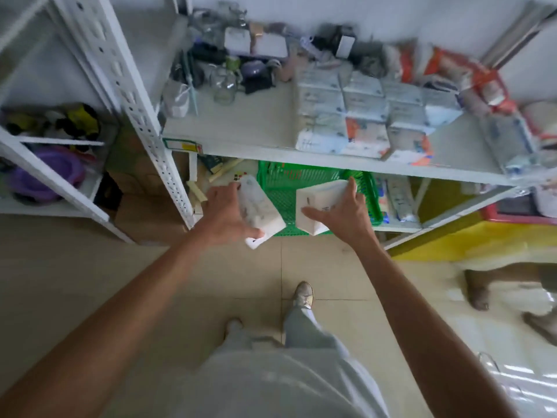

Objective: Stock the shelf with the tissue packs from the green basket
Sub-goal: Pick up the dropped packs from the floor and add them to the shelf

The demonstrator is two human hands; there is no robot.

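Note:
My left hand (pixel 226 215) grips a white tissue pack (pixel 258 206), and my right hand (pixel 346 212) grips a second white tissue pack (pixel 319 203). Both packs hang just above the green basket (pixel 280 188), which sits on the floor under the white shelf (pixel 241 140). Several tissue packs (pixel 361 116) lie in rows on the shelf's right half. The basket's inside is partly hidden by the shelf board and my hands.
Glass jars (pixel 224 82) and dark clutter crowd the shelf's back left. A white perforated upright (pixel 141 116) stands left of my hands. Another person's feet (pixel 479 291) are at the right, near a yellow and red counter (pixel 482 236). My own feet (pixel 303 294) stand on the tiled floor.

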